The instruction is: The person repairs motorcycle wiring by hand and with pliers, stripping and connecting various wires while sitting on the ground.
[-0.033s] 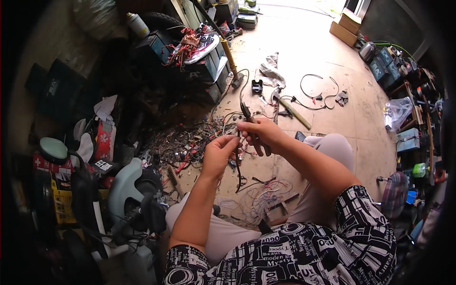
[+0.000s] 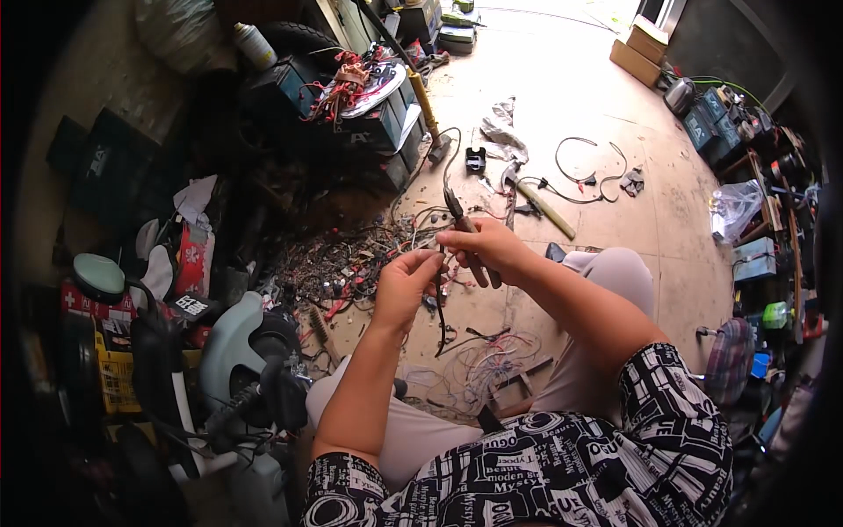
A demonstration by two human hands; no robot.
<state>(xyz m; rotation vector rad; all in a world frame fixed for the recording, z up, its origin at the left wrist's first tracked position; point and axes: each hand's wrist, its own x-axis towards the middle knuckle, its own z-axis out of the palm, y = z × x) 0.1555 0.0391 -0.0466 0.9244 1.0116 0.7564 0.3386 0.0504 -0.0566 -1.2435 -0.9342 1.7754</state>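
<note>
My left hand [image 2: 407, 288] is closed in a pinch on a thin black cable [image 2: 441, 318], whose lower length hangs beneath the fingers. Just beyond it, my right hand [image 2: 488, 248] grips a pair of pliers [image 2: 468, 231] by the handles. The dark jaws point up and away from me, and a thin cable stretch [image 2: 449, 167] reaches them from the far side. Whether the jaws bite on that cable cannot be made out. My two hands are close together, fingertips almost meeting over the floor between my knees.
A heap of wire scraps [image 2: 342, 263] spreads left of my hands. Beyond lie a hammer [image 2: 546, 211], a looped cable [image 2: 597, 195] and a black plastic part [image 2: 475, 160]. Thin loose wires [image 2: 492, 362] lie close to me. A grey scooter-like body part [image 2: 235, 342] stands at my left.
The fingers of my right hand have drawn in around the pliers, and the handles are closer together. My left hand keeps its place on the cable.
</note>
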